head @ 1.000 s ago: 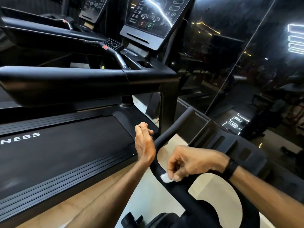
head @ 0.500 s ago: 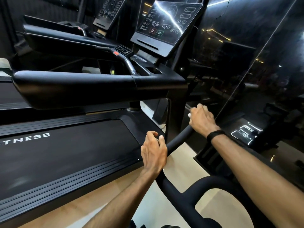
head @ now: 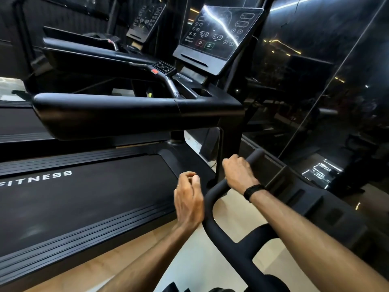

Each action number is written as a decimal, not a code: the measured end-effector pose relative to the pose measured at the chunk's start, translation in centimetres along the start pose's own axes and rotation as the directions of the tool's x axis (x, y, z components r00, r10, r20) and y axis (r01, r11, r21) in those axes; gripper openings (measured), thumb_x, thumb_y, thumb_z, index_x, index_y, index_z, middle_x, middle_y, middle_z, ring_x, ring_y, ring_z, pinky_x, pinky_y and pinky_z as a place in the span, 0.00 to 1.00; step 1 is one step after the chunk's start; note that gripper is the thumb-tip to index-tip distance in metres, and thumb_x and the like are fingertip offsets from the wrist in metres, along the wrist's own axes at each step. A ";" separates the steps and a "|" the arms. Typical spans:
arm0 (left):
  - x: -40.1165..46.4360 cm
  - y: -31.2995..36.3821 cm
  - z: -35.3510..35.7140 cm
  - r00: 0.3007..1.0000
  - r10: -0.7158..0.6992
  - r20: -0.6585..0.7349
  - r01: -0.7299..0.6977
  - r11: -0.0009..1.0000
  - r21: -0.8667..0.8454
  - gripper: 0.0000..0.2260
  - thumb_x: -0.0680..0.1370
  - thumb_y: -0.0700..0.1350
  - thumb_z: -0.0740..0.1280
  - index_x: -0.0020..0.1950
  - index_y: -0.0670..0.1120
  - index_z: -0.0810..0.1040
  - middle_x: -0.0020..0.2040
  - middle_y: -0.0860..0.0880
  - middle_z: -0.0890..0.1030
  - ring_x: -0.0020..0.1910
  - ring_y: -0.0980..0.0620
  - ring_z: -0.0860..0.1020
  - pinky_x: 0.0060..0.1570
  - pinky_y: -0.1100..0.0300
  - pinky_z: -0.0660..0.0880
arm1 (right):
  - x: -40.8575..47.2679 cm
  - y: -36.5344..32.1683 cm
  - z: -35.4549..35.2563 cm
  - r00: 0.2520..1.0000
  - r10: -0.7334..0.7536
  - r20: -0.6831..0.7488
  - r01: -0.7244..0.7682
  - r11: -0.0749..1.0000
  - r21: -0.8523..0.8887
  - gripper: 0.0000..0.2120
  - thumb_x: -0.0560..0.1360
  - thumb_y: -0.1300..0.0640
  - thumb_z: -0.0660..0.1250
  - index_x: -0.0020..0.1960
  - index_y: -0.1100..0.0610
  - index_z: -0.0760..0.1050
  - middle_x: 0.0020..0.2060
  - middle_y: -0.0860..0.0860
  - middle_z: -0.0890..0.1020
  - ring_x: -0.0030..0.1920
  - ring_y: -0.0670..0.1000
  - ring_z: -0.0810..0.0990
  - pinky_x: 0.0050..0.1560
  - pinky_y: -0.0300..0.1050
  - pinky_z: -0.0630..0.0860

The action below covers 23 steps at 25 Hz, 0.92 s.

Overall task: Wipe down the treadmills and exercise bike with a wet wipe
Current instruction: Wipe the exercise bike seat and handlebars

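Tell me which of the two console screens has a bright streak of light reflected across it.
The nearer, larger console screen, on the treadmill beside the bike. A white streak runs diagonally across it. The farther, smaller console to its left is dim, with no streak.

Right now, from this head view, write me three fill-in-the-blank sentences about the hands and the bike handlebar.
1. The right hand grips the bike's black ____.
2. The left hand touches no equipment; its fingers are loosely ____.
3. The word printed on the treadmill belt ends in ____.

Missing words: handlebar; curled; FITNESS
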<state>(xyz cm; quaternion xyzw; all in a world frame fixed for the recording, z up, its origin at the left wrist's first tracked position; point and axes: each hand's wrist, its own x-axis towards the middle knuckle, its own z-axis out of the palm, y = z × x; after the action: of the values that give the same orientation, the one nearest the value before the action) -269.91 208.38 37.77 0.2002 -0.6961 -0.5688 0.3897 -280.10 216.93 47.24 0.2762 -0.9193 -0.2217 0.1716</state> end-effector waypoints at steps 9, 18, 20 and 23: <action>-0.2 -0.5 -2.7 0.997 -0.069 -0.040 0.070 0.997 0.015 0.13 0.80 0.57 0.51 0.52 0.52 0.70 0.44 0.55 0.77 0.42 0.55 0.76 0.43 0.51 0.70 | -4.7 -2.6 -0.7 0.995 -0.098 0.033 0.061 0.813 0.579 0.07 0.79 0.61 0.65 0.51 0.62 0.81 0.51 0.59 0.81 0.54 0.59 0.82 0.52 0.50 0.76; -4.4 0.6 -3.7 0.995 -0.009 0.099 0.011 1.000 -0.015 0.13 0.81 0.56 0.52 0.51 0.51 0.72 0.45 0.51 0.79 0.44 0.52 0.77 0.43 0.53 0.71 | -15.9 -5.1 -3.1 0.935 -0.351 -0.057 0.329 0.795 0.509 0.08 0.80 0.59 0.63 0.50 0.60 0.80 0.48 0.56 0.77 0.49 0.58 0.78 0.46 0.51 0.70; -5.9 0.8 -4.2 0.975 0.108 0.193 -0.103 0.994 -0.033 0.11 0.80 0.52 0.57 0.48 0.48 0.74 0.45 0.50 0.78 0.44 0.53 0.76 0.43 0.58 0.71 | -19.3 -4.2 -2.9 0.925 -0.369 -0.089 0.370 0.824 0.428 0.06 0.79 0.58 0.65 0.47 0.57 0.80 0.44 0.53 0.76 0.46 0.55 0.76 0.42 0.51 0.71; -8.8 1.8 -4.8 0.890 0.344 0.300 -0.348 0.936 -0.042 0.09 0.79 0.46 0.60 0.44 0.45 0.77 0.43 0.49 0.77 0.44 0.52 0.74 0.46 0.58 0.69 | -24.3 -2.7 -2.2 0.943 -0.309 -0.126 0.334 0.870 0.362 0.04 0.76 0.58 0.68 0.44 0.54 0.81 0.40 0.50 0.75 0.42 0.52 0.74 0.37 0.48 0.70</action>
<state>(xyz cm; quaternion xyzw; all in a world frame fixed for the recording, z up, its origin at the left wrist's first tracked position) -260.51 212.12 36.91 -0.0140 -0.7755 -0.5097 0.3724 -258.77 228.36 43.06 0.4599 -0.8799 -0.0570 0.1051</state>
